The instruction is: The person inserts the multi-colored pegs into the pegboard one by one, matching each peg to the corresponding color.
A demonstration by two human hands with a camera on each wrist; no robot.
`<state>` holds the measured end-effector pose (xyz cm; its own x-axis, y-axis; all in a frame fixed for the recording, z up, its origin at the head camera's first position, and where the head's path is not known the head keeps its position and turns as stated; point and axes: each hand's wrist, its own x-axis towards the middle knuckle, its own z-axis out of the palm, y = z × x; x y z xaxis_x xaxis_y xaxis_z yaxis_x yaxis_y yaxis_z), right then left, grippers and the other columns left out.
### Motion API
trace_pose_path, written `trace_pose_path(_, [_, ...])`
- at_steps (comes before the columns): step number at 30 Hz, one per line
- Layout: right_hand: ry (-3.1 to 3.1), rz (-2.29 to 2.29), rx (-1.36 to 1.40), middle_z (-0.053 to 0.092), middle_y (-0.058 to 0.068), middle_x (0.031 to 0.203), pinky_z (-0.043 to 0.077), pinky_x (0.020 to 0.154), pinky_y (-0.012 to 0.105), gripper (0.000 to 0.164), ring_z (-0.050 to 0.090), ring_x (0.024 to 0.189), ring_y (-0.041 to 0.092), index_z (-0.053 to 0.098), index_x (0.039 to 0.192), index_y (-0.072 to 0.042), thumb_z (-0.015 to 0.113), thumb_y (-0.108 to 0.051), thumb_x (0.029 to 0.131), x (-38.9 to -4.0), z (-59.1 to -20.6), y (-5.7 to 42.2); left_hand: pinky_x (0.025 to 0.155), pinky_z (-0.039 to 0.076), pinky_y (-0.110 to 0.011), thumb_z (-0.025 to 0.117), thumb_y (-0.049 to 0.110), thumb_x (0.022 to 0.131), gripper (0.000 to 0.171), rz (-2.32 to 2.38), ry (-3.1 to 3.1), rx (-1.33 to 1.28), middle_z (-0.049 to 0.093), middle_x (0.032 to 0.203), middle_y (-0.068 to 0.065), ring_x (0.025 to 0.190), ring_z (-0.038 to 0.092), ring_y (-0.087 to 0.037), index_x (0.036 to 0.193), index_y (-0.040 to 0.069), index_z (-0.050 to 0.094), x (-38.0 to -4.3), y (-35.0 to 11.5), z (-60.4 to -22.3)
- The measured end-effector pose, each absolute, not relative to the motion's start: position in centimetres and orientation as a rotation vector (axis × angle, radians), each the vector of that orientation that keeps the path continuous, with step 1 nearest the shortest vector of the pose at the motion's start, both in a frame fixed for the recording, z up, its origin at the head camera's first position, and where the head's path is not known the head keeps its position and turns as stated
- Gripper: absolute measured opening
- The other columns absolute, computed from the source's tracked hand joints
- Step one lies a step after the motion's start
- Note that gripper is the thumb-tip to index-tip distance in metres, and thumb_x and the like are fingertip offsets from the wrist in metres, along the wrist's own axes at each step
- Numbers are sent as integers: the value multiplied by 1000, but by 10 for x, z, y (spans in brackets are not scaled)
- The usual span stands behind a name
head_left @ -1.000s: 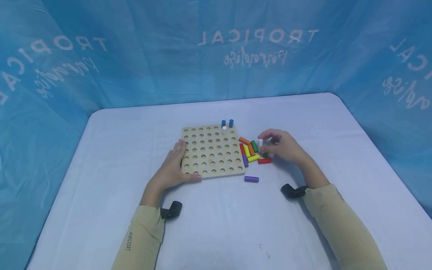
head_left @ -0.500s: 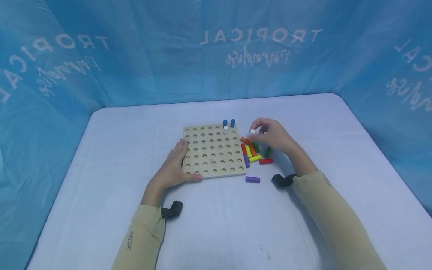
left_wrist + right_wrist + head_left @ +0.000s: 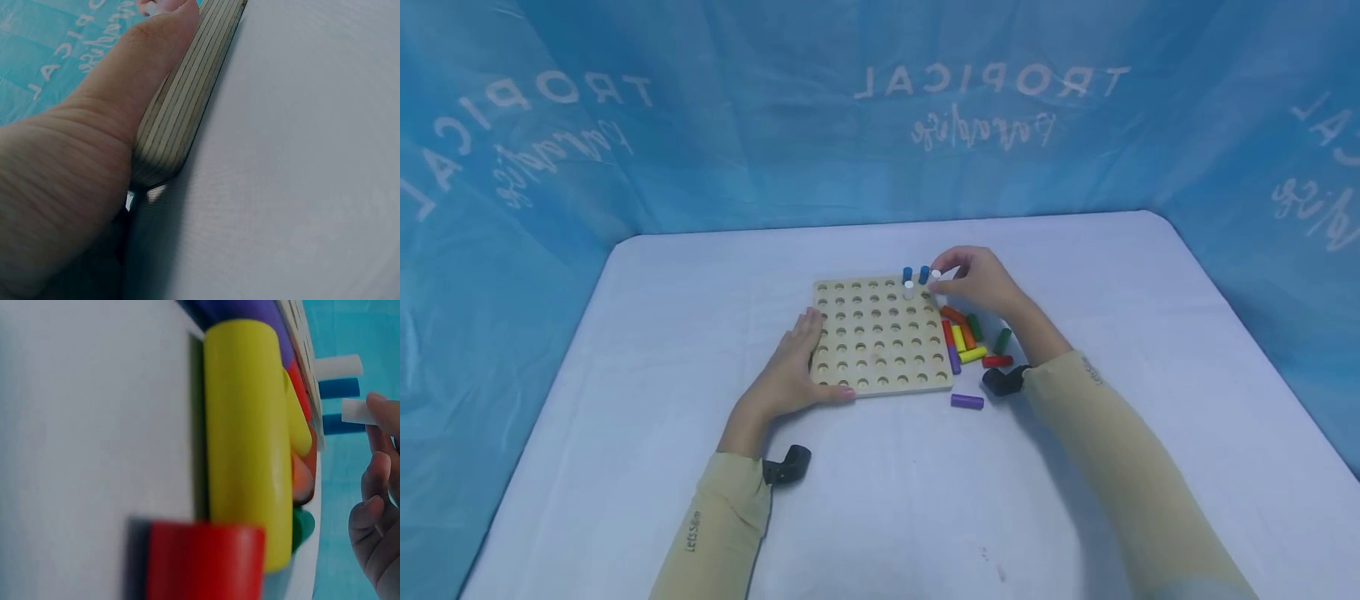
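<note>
A pale wooden pegboard (image 3: 880, 332) with rows of round holes lies on the table. Two blue pegs (image 3: 907, 273) and a white peg (image 3: 909, 290) stand upright in its far right corner. My left hand (image 3: 788, 367) rests against the board's near left corner, fingers straight along the left side and thumb along the front edge. In the left wrist view the thumb (image 3: 147, 53) lies against the layered side of the board (image 3: 181, 94). Between thumb and fingertips my right hand (image 3: 981, 279) pinches another white peg (image 3: 357, 411), near the board's far right corner.
Right of the board lie several loose pegs: yellow (image 3: 972, 355), red (image 3: 997, 362), green (image 3: 1002, 340), orange (image 3: 953, 315) and purple. One purple peg (image 3: 967, 402) lies apart, nearer the front. A blue printed curtain (image 3: 820, 125) hangs behind the white table (image 3: 880, 500).
My right hand has carried the white peg left and away from me, from the loose pegs to the board's far right corner. The left hand has stayed against the board.
</note>
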<state>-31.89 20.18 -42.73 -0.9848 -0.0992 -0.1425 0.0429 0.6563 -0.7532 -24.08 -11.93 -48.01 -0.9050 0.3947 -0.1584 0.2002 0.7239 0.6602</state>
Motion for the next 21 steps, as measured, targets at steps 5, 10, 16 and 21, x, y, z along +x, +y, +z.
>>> trace_pose_path(5, [2696,-1214,-61,63,0,113,53,77,34,19,56,95,24,67,101,-19,77,-27,87,-319,-429,195,128,0,-42,84,65,62,140,967,2638,459,-10,168,1,156,-9,-16,160,17,-3,-241,-120,-480])
trace_pose_path(10, [2703,-1176,-61,64,0,113,51,77,35,19,56,93,25,67,101,-19,77,-26,87,-317,-430,194,128,-1,-41,84,67,62,141,963,2638,461,-10,167,2,156,-9,-17,160,17,-4,-241,-119,-481])
trace_pose_path(16, [2693,-1137,-49,65,-1,113,53,76,35,20,58,92,24,68,104,-21,78,-25,86,-317,-432,191,128,-1,-41,84,66,62,141,956,2639,471,-11,167,1,156,-10,-17,160,17,-5,-241,-120,-481])
trace_pose_path(21, [2698,-1085,-20,65,-2,115,56,81,36,25,59,96,23,68,109,-23,77,-28,87,-317,-431,190,128,-1,-42,84,66,62,141,957,2636,472,-11,167,0,156,-10,-17,160,17,-6,-241,-121,-479])
